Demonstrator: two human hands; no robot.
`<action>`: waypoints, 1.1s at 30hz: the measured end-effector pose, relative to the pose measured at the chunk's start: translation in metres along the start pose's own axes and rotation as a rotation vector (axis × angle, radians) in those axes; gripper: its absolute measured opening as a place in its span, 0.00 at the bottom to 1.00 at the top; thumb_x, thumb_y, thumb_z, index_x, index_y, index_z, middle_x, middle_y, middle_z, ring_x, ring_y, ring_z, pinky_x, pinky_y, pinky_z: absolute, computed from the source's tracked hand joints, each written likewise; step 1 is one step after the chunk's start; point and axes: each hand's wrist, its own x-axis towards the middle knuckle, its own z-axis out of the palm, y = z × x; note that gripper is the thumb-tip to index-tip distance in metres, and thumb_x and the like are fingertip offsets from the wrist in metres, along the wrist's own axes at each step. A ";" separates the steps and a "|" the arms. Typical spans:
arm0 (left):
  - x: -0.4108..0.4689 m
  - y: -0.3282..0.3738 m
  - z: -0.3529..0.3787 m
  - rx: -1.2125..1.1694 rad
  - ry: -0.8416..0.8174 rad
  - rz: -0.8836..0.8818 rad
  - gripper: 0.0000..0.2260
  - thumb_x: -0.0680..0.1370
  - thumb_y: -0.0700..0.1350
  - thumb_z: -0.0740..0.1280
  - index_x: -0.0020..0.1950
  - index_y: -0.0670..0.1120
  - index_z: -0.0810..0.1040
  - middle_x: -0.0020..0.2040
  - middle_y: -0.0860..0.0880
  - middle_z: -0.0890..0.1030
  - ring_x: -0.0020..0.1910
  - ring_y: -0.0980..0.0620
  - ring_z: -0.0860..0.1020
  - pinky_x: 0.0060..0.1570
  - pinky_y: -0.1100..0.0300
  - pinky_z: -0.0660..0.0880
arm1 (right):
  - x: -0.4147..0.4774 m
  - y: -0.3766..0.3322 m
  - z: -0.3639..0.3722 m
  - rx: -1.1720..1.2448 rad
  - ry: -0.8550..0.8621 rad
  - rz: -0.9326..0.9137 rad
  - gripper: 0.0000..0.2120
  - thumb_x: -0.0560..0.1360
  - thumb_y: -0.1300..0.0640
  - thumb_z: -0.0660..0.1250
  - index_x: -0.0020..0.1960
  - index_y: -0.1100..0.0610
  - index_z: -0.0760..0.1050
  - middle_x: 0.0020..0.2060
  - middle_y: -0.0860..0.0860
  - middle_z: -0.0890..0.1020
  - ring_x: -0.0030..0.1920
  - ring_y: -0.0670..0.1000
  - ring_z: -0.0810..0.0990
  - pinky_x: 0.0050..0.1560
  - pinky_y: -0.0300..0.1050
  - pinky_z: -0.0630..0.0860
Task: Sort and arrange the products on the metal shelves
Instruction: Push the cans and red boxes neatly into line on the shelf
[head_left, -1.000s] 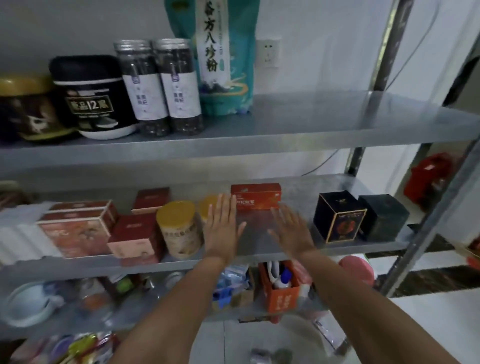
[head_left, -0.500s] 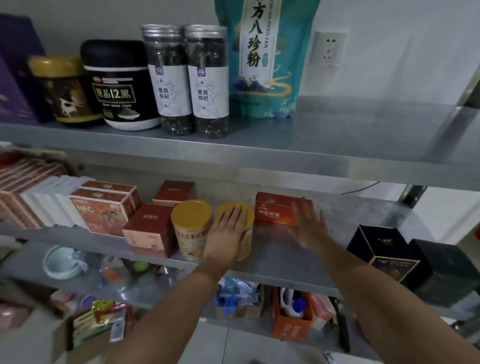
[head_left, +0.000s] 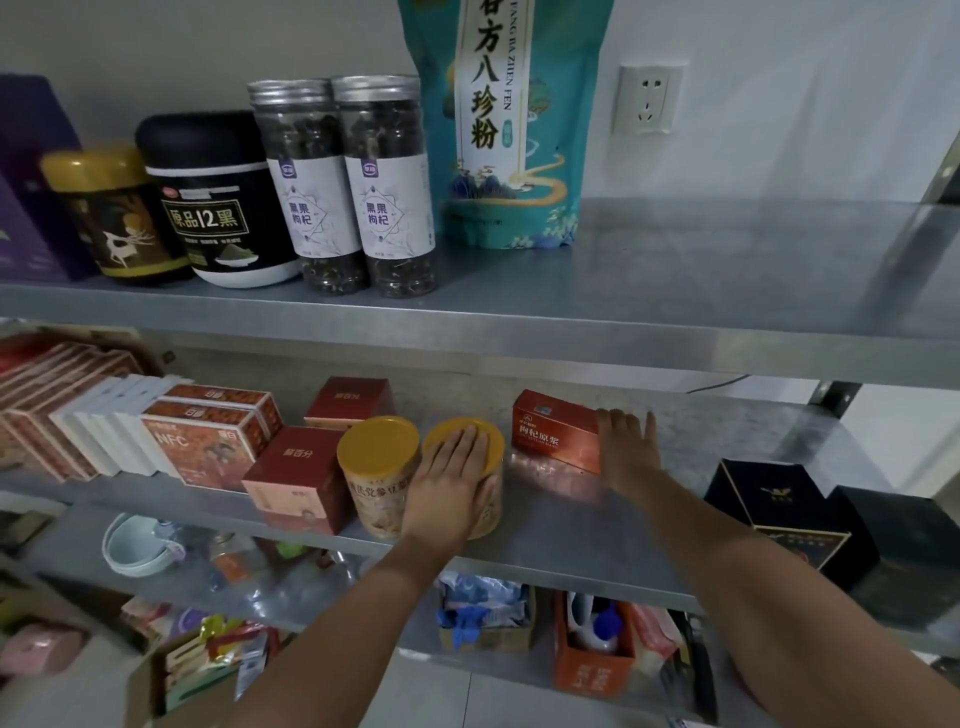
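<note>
Left hand (head_left: 451, 486) flat on yellow-lid can (head_left: 496, 452), right hand (head_left: 626, 452) against red box (head_left: 556, 436) end; fingers straight, probably pushing both into line.

The teal pouch (head_left: 514, 130) is running off the top edge, losing its upper characters, and the purple box (head_left: 31, 182) is being cut by the left edge. The left hand (head_left: 452, 483) is covering most of the label on the right yellow-lidded can (head_left: 494, 452). The right hand (head_left: 626, 452) is hiding the far end of the orange box (head_left: 556, 431). The right forearm (head_left: 753, 597) is masking a corner of the black box (head_left: 769, 499). The packets (head_left: 218, 649) on the bottom shelf are blurring beyond naming.
</note>
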 end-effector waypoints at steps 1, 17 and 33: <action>0.000 0.001 -0.001 0.000 -0.002 -0.003 0.23 0.76 0.49 0.71 0.68 0.40 0.76 0.66 0.41 0.77 0.65 0.43 0.76 0.65 0.45 0.72 | 0.000 0.000 -0.002 -0.015 0.005 0.008 0.36 0.76 0.57 0.67 0.77 0.59 0.51 0.73 0.58 0.61 0.75 0.59 0.59 0.76 0.62 0.43; 0.001 -0.003 0.009 0.003 -0.142 -0.035 0.26 0.84 0.56 0.49 0.80 0.47 0.53 0.80 0.49 0.55 0.79 0.50 0.53 0.76 0.55 0.43 | -0.036 -0.008 -0.030 0.585 -0.058 0.312 0.23 0.75 0.55 0.68 0.67 0.60 0.68 0.61 0.59 0.74 0.62 0.61 0.74 0.60 0.55 0.75; -0.024 0.042 -0.035 -0.298 -0.092 0.296 0.45 0.76 0.54 0.70 0.79 0.51 0.38 0.79 0.53 0.40 0.77 0.56 0.40 0.76 0.57 0.40 | -0.162 -0.004 -0.100 1.803 0.013 0.721 0.11 0.75 0.52 0.72 0.48 0.57 0.73 0.41 0.55 0.81 0.39 0.54 0.82 0.29 0.47 0.80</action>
